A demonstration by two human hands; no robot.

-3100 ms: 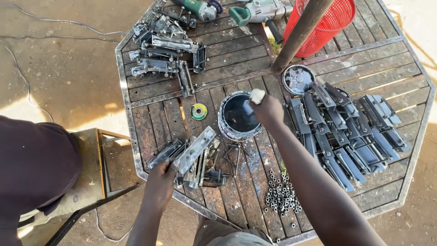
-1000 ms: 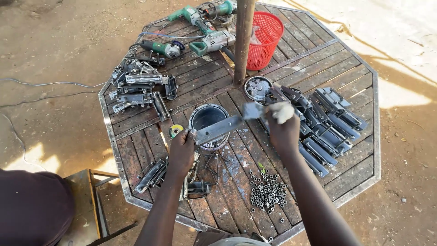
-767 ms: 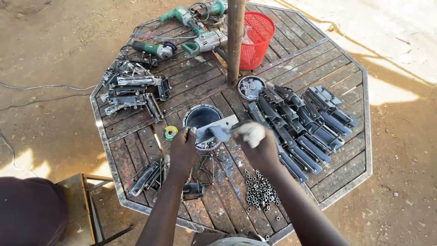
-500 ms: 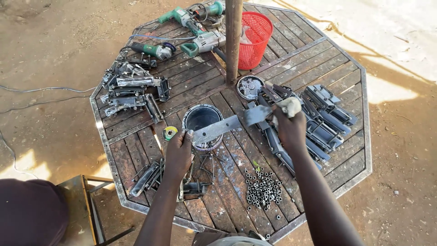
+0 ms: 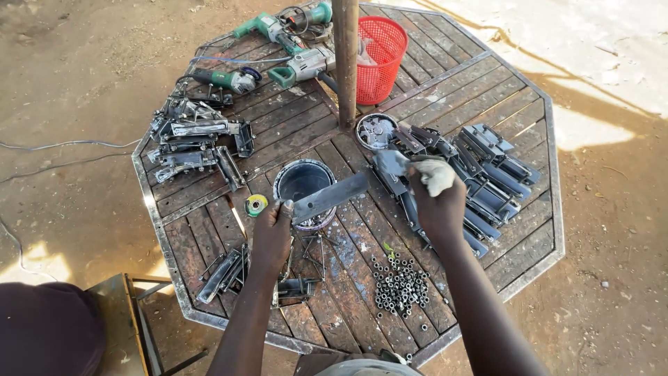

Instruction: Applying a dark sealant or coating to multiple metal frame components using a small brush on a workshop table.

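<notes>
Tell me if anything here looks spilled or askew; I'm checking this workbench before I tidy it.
The small metal nuts lie in a loose heap on the wooden table, not in any container. The flat metal bar held by the left hand slants across the black bucket. Nothing looks broken.

Both forearms are totally bare, no sleeves, no watch, no gloves on the left hand or the right hand. No rings or bands that I can make out either. Down at the bottom edge there's a bit of greyish clothing on the torso, can't tell more than that.
</notes>
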